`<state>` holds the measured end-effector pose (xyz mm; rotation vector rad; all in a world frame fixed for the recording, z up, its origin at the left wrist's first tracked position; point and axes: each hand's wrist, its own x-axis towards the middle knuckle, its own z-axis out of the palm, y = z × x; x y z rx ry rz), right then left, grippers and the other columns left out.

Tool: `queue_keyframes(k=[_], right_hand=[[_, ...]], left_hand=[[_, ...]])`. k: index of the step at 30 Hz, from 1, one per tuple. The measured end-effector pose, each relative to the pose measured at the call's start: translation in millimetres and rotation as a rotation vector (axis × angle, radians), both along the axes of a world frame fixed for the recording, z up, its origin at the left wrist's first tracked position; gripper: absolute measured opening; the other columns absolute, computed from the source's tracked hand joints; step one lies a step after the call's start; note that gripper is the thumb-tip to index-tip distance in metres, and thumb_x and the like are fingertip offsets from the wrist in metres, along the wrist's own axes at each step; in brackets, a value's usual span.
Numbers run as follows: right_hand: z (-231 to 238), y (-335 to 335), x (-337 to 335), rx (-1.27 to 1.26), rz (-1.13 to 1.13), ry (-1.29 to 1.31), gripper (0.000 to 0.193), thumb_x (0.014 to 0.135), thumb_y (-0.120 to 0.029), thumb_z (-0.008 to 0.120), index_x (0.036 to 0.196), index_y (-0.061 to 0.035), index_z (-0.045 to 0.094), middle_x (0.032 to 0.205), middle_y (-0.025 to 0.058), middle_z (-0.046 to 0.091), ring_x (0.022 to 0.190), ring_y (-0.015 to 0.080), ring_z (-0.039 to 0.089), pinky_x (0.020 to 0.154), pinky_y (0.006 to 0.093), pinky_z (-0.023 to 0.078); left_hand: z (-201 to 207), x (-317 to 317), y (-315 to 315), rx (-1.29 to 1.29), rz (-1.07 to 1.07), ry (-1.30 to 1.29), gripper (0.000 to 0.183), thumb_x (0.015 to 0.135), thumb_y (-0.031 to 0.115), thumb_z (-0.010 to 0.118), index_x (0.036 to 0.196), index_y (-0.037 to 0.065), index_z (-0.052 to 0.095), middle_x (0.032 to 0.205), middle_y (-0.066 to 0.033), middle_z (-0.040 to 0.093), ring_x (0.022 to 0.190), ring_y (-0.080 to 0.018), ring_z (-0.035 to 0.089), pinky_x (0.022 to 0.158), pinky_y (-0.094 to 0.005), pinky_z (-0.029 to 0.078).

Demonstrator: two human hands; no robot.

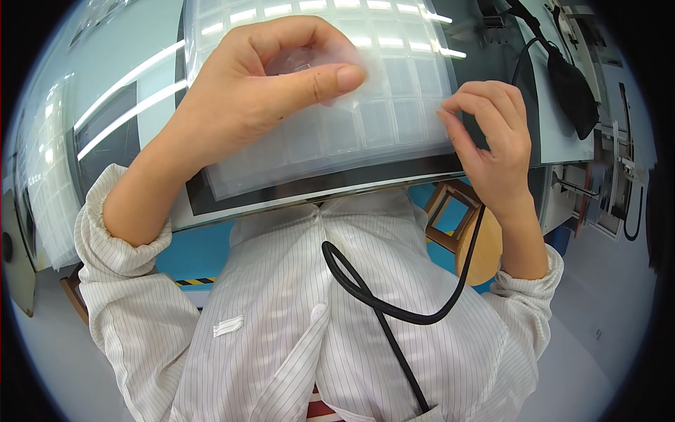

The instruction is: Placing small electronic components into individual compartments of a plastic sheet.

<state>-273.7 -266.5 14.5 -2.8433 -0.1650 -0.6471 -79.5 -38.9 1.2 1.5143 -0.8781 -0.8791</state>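
Observation:
A clear, compartmented plastic tray (383, 130) lies on the table before me, its many pockets in rows. Over its left and middle part is my left hand (260, 88), curled with the thumb across the front. Crumpled clear plastic film (299, 60) shows inside that grip; whether it wraps anything is hidden. By the tray's right edge, my right hand (494, 130) is raised with thumb and index fingertips brought together. Anything between those tips is too small to make out.
Stacked clear trays (53, 169) stand at the far left. A black pouch (573, 95) with a strap lies at the right. A black cable (415, 320) loops across my striped coat. Below the table edge is a wooden stool (478, 246).

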Motion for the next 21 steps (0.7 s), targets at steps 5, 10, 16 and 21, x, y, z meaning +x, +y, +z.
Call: queue_keyframes(k=[5, 10, 16, 21], right_hand=[[2, 5, 2, -0.087, 0.005, -0.020, 0.019, 0.074, 0.005, 0.077, 0.090, -0.0022, 0.068, 0.095, 0.0073, 0.066, 0.092, 0.0256, 0.060, 0.079, 0.0349, 0.049], [25, 11, 5, 0.075, 0.074, 0.035, 0.018, 0.077, 0.007, 0.073, 0.090, -0.0010, 0.064, 0.094, 0.0076, 0.063, 0.089, 0.0217, 0.058, 0.078, 0.0309, 0.046], [50, 39, 38, 0.406, 0.173, 0.079, 0.016, 0.081, 0.005, 0.070, 0.093, -0.0018, 0.062, 0.092, 0.0049, 0.061, 0.082, 0.0147, 0.054, 0.072, 0.0265, 0.041], [33, 51, 75, 0.282, 0.176, -0.126, 0.019, 0.079, 0.007, 0.071, 0.090, -0.0023, 0.060, 0.083, 0.0061, 0.058, 0.076, 0.0180, 0.055, 0.067, 0.0296, 0.045]], left_hand=[[3, -1, -1, 0.006, 0.002, -0.007, 0.019, 0.094, 0.024, 0.074, 0.103, 0.008, 0.069, 0.090, 0.0071, 0.063, 0.082, -0.0012, 0.054, 0.071, -0.0174, 0.041], [3, -1, -5, -0.068, -0.059, -0.044, 0.020, 0.094, 0.024, 0.073, 0.102, 0.006, 0.069, 0.090, 0.0058, 0.064, 0.083, -0.0031, 0.055, 0.074, -0.0197, 0.043], [12, -5, -5, -0.123, -0.062, 0.013, 0.023, 0.095, 0.028, 0.073, 0.097, 0.005, 0.070, 0.086, 0.0029, 0.065, 0.081, -0.0050, 0.057, 0.074, -0.0228, 0.047], [17, 2, -4, -0.108, -0.007, 0.259, 0.028, 0.094, 0.032, 0.074, 0.101, 0.005, 0.070, 0.088, 0.0024, 0.066, 0.082, -0.0053, 0.058, 0.074, -0.0225, 0.047]])
